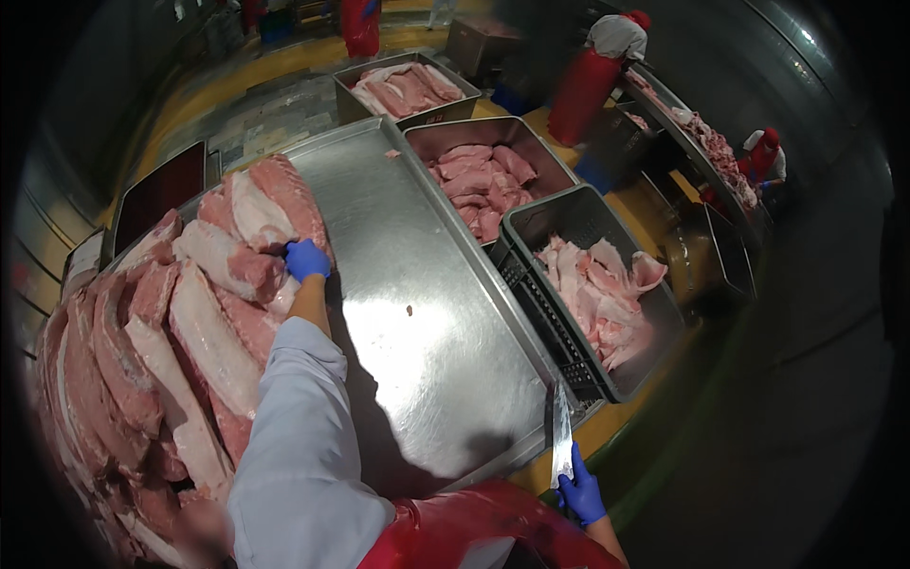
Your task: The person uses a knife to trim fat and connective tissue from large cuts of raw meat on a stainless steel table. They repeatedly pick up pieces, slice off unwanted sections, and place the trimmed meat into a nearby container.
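Blue-gloved hands at work: the left hand (308, 259) curls against meat slabs (216, 332) heaped along the tabletop's (374, 228) left side (whether it grips one, I cannot tell); the right hand (582, 495) grasps a knife (563, 436) near the near right corner. Beside the right edge, a dark crate (542, 308) holds pale cuts (602, 294).

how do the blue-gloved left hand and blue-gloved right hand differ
The blue-gloved left hand touches raw pink-and-white meat; the blue-gloved right hand holds a shiny metal-bladed knife. The left hand reaches far forward; the right hand is lower in view, beside the silver metal table's near corner. Both wear blue gloves.
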A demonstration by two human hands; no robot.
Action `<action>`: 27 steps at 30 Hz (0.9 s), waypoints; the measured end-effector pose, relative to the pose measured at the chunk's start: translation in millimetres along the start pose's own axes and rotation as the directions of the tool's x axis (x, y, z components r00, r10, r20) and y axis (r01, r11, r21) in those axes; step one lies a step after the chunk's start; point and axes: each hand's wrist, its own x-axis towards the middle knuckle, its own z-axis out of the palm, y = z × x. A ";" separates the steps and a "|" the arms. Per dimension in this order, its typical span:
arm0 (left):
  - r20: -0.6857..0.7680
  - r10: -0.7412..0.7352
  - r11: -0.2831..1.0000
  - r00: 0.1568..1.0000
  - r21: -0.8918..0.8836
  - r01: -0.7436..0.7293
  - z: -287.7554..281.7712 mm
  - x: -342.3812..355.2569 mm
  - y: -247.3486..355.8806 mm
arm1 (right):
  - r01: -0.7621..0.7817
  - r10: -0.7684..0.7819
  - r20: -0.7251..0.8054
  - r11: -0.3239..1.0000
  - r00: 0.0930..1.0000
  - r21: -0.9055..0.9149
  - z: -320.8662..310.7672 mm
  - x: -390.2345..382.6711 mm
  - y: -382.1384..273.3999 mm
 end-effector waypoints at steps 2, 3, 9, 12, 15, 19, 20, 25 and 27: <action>0.003 0.085 0.996 0.996 -0.017 -0.085 -12.2 -55.0 23.1 | 0.008 -0.008 -0.029 1.000 1.000 -0.004 1.7 -10.3 1.9; 0.007 0.100 0.993 0.995 -0.064 -0.099 -19.3 -76.8 20.1 | 0.069 -0.069 -0.044 0.997 0.997 0.017 4.1 -6.0 4.8; 0.070 0.147 0.934 0.987 -0.339 -0.115 -50.0 -236.8 -1.3 | 0.186 -0.195 0.152 0.980 0.969 0.076 12.4 71.6 0.0; 0.240 0.255 0.912 0.937 -0.383 -0.150 -79.2 -280.3 -39.6 | 0.642 -0.618 0.196 0.760 0.762 -0.102 19.2 133.2 -25.1; 0.457 0.344 0.873 0.821 -0.477 -0.100 -156.5 -261.7 -71.9 | 0.526 -0.523 0.315 0.846 0.792 0.081 17.1 141.2 -64.2; 0.448 0.630 0.774 0.635 -0.294 -0.560 -341.5 -194.8 -32.7 | 0.474 -0.557 0.374 0.830 0.742 0.295 20.3 142.2 -60.3; 0.392 0.495 0.868 0.775 -0.258 -0.424 -387.9 -190.0 7.4 | 0.445 -0.542 0.378 0.837 0.750 0.318 19.1 140.2 -55.9; 0.156 0.530 0.739 0.834 -0.568 -0.363 -463.6 -115.4 117.7 | 0.394 -0.502 0.343 0.855 0.794 0.338 -2.1 139.2 -34.1; 0.102 0.535 0.676 0.839 -0.647 -0.352 -419.5 -155.6 112.4 | 0.339 -0.486 0.279 0.831 0.828 0.442 -16.6 147.2 -8.1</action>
